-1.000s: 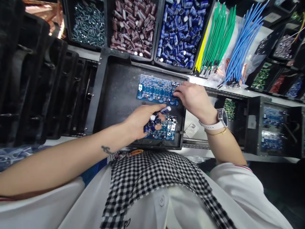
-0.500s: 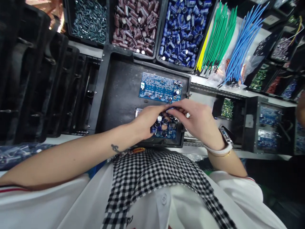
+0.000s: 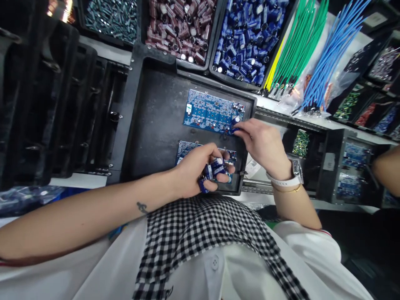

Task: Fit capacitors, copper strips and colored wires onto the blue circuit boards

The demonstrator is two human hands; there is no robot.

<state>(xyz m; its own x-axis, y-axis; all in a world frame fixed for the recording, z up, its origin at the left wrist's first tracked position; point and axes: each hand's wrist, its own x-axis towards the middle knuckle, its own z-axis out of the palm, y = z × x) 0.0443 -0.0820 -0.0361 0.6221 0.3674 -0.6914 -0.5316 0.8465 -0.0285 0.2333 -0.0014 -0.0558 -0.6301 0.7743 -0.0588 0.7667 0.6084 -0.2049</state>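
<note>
Several blue capacitors (image 3: 215,167) lie in my left hand (image 3: 200,166), whose fingers curl around them, palm up. Below that hand is the nearer blue circuit board (image 3: 187,146), partly covered by it. My right hand (image 3: 261,136) pinches a blue capacitor (image 3: 235,130) at the right end of the farther circuit board (image 3: 209,110). Another capacitor (image 3: 237,119) stands upright on that board just beyond the fingertips. Whether the pinched capacitor's leads are in the board is hidden. Both boards rest in a black tray (image 3: 153,125).
Beyond the tray stand bins of blue capacitors (image 3: 246,46), brown capacitors (image 3: 179,29) and small dark metallic parts (image 3: 111,18). Green wires (image 3: 303,46) and blue wires (image 3: 333,58) lie to their right. Black racks (image 3: 62,91) line the left. Another person's arm (image 3: 387,168) shows at far right.
My right hand has moved away from my left hand to the farther board, bringing a capacitor. My left hand has turned up and opened somewhat, exposing the capacitors in it.
</note>
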